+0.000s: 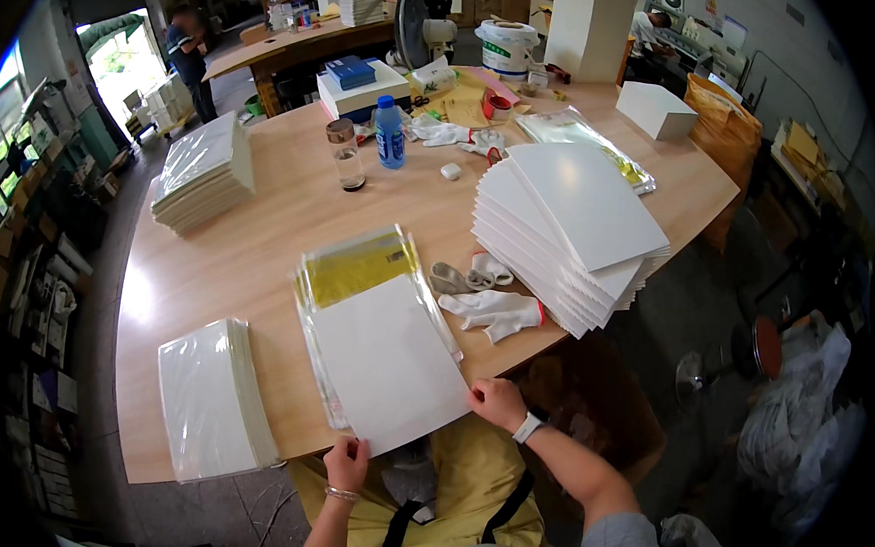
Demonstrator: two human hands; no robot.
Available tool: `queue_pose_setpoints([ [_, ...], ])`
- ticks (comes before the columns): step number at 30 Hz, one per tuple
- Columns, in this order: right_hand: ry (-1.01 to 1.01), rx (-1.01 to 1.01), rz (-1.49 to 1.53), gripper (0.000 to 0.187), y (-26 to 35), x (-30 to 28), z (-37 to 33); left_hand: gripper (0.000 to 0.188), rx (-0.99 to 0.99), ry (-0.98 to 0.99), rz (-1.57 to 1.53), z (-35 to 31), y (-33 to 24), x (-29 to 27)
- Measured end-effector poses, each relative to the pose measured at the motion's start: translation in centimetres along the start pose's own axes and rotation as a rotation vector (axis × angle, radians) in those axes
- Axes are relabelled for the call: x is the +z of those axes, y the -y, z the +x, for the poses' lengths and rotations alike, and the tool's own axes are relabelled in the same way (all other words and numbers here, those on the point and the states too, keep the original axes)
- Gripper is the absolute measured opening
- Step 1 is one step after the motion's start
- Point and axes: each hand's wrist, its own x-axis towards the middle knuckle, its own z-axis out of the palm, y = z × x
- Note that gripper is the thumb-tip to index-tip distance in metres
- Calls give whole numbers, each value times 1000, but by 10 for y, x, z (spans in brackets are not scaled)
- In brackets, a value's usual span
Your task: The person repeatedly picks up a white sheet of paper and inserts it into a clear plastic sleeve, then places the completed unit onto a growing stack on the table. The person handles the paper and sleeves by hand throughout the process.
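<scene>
A white board (pixel 392 361) lies over a pile of clear plastic sleeves (pixel 357 271) with a yellow band showing at the far end. My left hand (pixel 348 464) pinches its near left corner, and my right hand (pixel 499 405) grips its near right edge, fingers closed. I cannot tell whether the board's far end is on top of a sleeve or inside it. To the right is a fanned stack of white boards (pixel 592 203). White gloves (pixel 495 312) with red cuffs lie between stack and sleeves. At left sits a pile of plastic-wrapped boards (pixel 207 400).
Another wrapped pile (pixel 203 171) stands at the far left. Further back are a glass tumbler (pixel 344 156), a blue-capped bottle (pixel 389 133), a red tape roll (pixel 496 105), a white bucket (pixel 506 49) and a fan (pixel 412 29). Other people work in the background.
</scene>
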Motion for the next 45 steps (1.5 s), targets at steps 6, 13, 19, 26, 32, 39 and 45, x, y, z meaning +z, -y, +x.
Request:
queue_pose_setpoints([
  [6,-165,124,59,22,-5,23,-10,17,-567,12,-723,-12,12,1],
  [13,-37,254,798,13,-1,21,-25,27,-184,171,-503,0,-18,-18],
  [19,153,212,943,15,110,52,-19,27,-57,-42,-233,-9,-11,-143],
  [26,567,-116,883,25,264,195,35,37,-32,-386,315,9,136,-301],
  [32,469,-246,590,36,273,213,38,48,-319,-314,1000,22,86,-273],
  [39,689,-36,987,24,193,126,39,56,-153,70,701,32,86,-232],
  [45,-377,198,905,18,56,-118,34,42,171,-299,852,32,28,-227],
])
